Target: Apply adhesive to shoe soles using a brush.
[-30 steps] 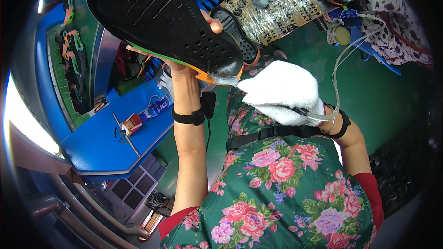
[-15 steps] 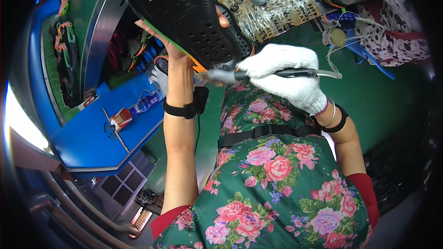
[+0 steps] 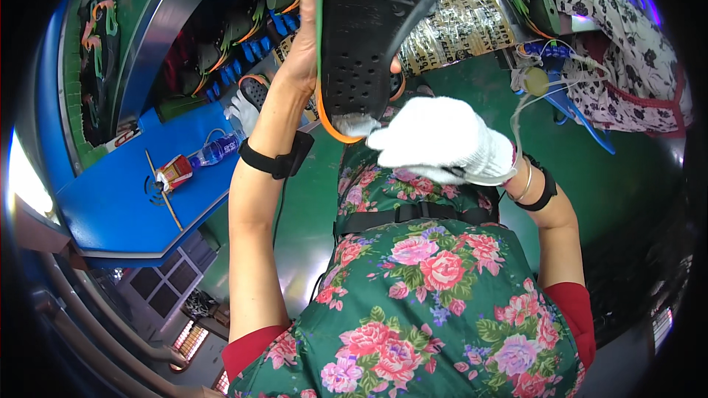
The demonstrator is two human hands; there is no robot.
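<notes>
My bare left hand grips a black shoe, its underside turned toward me. Small holes dot the heel end, and a green and orange edge runs along its left side. A fingertip shows past the shoe's right side; the other fingers are hidden behind it. In a white knit glove, my right hand is closed around a brush whose pale tip lies against the heel end. The glove hides most of the brush handle. A thin pale cord or tube trails up from that hand.
At the left, a blue table bears a bottle, a red packet and a thin stick. Several shoes stand beyond. A taped package lies ahead. Someone in a patterned sleeve is at the right, near a blue stand.
The shoe has swung upright and to the right in my left hand. My right hand has turned, and the brush has moved from the heel's edge onto the heel.
</notes>
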